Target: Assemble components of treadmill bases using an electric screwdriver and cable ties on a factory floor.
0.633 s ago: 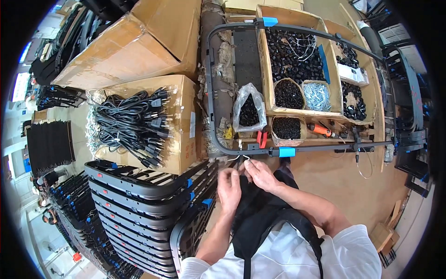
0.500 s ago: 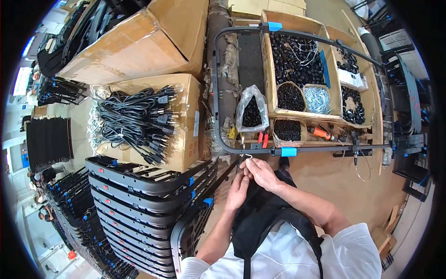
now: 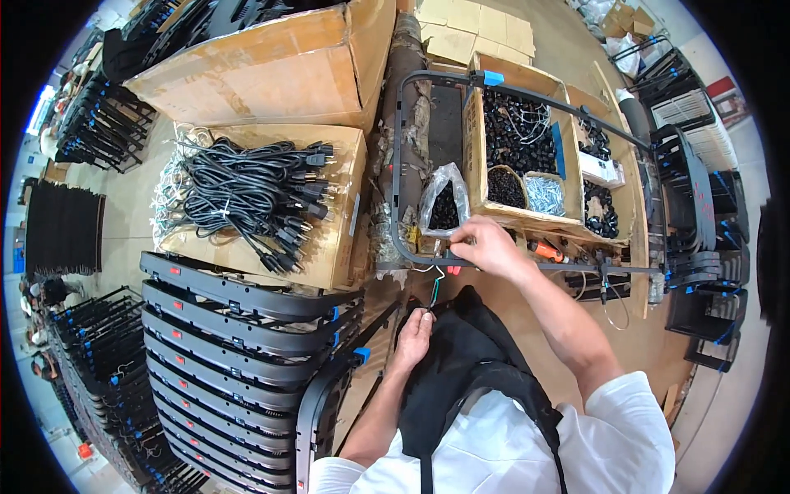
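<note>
My left hand (image 3: 414,336) is closed in front of my dark apron, pinching the lower end of thin green and white wires (image 3: 436,286). These wires run up to the near bar of a black rounded frame (image 3: 400,165). My right hand (image 3: 490,247) reaches over that bar with its fingers pinched; what they hold, if anything, is too small to make out. Close to its fingertips is an open clear plastic bag (image 3: 429,204) of small black parts. Under the hand, red handles (image 3: 453,269) show, probably a hand tool's, mostly hidden.
A divided cardboard bin (image 3: 527,221) holds black parts and silver screws (image 3: 544,196). An orange tool (image 3: 546,251) lies below it. Bundled black power cords (image 3: 247,193) rest on a carton (image 3: 350,165). Stacked black frames (image 3: 239,333) rise at my left.
My right hand has left my left hand and moved up and right over the frame's near bar. The left hand is lower, and the wires now show between. The whole view has shifted slightly.
</note>
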The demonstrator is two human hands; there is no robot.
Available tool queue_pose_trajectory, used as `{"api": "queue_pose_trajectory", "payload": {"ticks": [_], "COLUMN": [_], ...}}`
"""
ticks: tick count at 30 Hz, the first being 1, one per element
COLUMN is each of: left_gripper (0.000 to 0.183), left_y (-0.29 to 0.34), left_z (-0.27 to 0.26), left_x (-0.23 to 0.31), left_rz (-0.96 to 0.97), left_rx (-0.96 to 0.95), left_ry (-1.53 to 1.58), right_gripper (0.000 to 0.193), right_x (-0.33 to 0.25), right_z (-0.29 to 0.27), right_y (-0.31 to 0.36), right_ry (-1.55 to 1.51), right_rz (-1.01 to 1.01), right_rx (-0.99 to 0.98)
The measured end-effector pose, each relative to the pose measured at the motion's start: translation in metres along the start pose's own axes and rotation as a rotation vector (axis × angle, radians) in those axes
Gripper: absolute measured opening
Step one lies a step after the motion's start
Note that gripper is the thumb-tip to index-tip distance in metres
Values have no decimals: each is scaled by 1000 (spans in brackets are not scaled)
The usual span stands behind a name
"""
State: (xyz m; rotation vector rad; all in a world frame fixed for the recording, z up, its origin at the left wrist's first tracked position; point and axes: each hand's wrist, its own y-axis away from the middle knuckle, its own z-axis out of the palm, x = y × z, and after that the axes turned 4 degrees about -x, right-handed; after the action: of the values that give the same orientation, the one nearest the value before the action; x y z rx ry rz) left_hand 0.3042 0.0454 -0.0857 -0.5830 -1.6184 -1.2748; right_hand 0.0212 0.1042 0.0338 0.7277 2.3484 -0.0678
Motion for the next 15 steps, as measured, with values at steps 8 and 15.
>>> {"api": "queue_pose_trajectory", "payload": {"ticks": [8,15], "left_gripper": [26,23], "left_y": [14,14], "left_z": [5,12], "left_x": [-3,16], "left_rz": [-62,21], "left_rx": [39,130], "left_ry": [87,94], "right_gripper": [31,41], "right_x": [15,41], "right_z": [24,37], "right_y": [-52,-47], "right_ry": [-343,-828], "right_rz": [203,358], "right_rx": [-690,-491]}}
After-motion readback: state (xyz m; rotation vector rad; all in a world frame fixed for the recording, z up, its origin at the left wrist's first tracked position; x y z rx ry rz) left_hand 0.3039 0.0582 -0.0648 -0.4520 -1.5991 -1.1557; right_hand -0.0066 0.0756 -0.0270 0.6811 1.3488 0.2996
